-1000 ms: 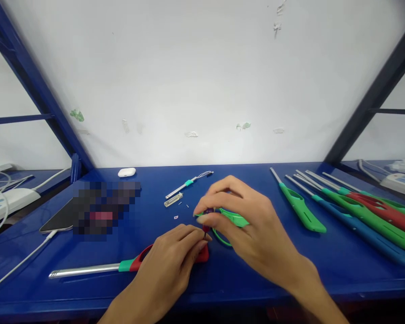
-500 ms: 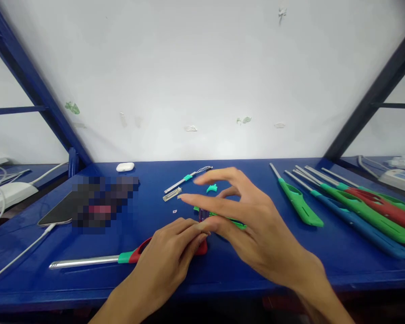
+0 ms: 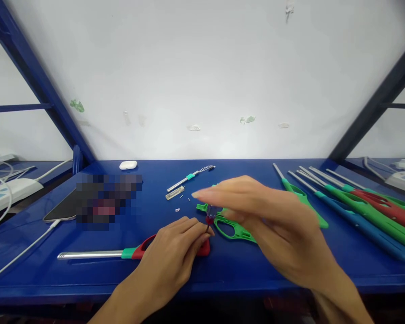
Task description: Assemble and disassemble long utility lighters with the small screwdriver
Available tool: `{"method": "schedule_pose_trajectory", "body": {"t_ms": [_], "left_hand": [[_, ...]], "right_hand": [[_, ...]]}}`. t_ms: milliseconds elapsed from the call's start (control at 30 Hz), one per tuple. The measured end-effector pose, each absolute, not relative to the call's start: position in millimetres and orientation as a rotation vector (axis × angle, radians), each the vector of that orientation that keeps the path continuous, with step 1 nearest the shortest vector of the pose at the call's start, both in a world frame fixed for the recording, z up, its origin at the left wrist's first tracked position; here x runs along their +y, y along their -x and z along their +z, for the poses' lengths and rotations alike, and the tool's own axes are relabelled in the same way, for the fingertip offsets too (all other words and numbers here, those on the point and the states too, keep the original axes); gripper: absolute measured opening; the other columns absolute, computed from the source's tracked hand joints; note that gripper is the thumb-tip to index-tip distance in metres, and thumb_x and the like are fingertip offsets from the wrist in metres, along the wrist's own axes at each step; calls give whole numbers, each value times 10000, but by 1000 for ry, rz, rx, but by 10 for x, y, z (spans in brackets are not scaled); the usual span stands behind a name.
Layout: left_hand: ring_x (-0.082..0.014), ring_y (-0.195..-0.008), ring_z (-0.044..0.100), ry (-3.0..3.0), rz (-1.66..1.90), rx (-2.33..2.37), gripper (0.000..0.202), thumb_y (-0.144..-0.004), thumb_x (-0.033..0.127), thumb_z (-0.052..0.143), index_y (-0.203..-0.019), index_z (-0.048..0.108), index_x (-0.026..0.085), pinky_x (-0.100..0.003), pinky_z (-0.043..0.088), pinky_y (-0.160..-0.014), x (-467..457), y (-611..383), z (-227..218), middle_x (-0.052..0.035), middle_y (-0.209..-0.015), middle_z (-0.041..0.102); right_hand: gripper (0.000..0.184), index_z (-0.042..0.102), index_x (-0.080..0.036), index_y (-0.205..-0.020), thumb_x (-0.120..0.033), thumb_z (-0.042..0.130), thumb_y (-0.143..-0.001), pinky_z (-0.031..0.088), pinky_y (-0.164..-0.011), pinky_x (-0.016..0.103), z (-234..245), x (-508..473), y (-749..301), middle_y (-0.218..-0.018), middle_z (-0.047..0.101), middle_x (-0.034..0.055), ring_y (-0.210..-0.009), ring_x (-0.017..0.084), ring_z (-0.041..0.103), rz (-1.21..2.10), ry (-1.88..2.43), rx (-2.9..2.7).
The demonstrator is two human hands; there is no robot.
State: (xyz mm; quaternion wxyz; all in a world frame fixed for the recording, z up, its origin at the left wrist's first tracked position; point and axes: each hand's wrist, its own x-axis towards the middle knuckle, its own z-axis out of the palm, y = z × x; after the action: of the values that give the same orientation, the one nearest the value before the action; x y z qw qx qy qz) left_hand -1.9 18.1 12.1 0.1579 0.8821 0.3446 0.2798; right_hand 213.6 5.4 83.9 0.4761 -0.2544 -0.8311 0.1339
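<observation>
My left hand (image 3: 175, 252) lies curled over the handle of a red lighter (image 3: 138, 251), whose long metal tube (image 3: 87, 255) points left along the blue bench (image 3: 222, 270). Its fingertips pinch together at the foot of a small dark tool with a red band (image 3: 209, 216), which stands upright. My right hand (image 3: 276, 225) hovers over the tool's top, fingers stretched left and smeared by motion. Whether it grips the tool is unclear. A green lighter shell (image 3: 235, 230) lies flat just right of the tool, partly under my right hand.
Loose parts lie behind: a thin metal tube with a teal collar (image 3: 189, 177) and a small clear piece (image 3: 174, 192). Several long lighters, green (image 3: 302, 200), blue (image 3: 357, 221) and red (image 3: 384, 208), line the right. At the left are a phone (image 3: 59, 210), a white earbud case (image 3: 128, 165) and a power strip (image 3: 6, 191).
My right hand went from a pinch on the tool's top to spread fingers, then to fingers stretched left over it. The green shell now shows more. My left hand stayed put.
</observation>
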Motion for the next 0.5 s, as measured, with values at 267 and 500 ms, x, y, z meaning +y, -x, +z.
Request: {"method": "schedule_pose_trajectory", "body": {"t_ms": [267, 500], "left_hand": [[-181, -833, 631, -2500, 832, 990, 284, -1136, 214, 381, -957, 601, 229, -303, 457, -782, 162, 26, 113, 5, -939, 694], [-171, -807, 636, -2464, 853, 1015, 215, -1102, 183, 455, -945, 593, 233, -303, 438, -761, 123, 9, 160, 25, -913, 697]], "right_hand": [[372, 760, -321, -1186, -46, 585, -1008, 594, -887, 336, 717, 223, -2060, -1150, 810, -33, -1006, 166, 728, 513, 621, -1939], [108, 692, -241, -988, -206, 781, -936, 489, -694, 270, 709, 203, -1939, -817, 633, -45, -742, 124, 592, 234, 754, -1918]]}}
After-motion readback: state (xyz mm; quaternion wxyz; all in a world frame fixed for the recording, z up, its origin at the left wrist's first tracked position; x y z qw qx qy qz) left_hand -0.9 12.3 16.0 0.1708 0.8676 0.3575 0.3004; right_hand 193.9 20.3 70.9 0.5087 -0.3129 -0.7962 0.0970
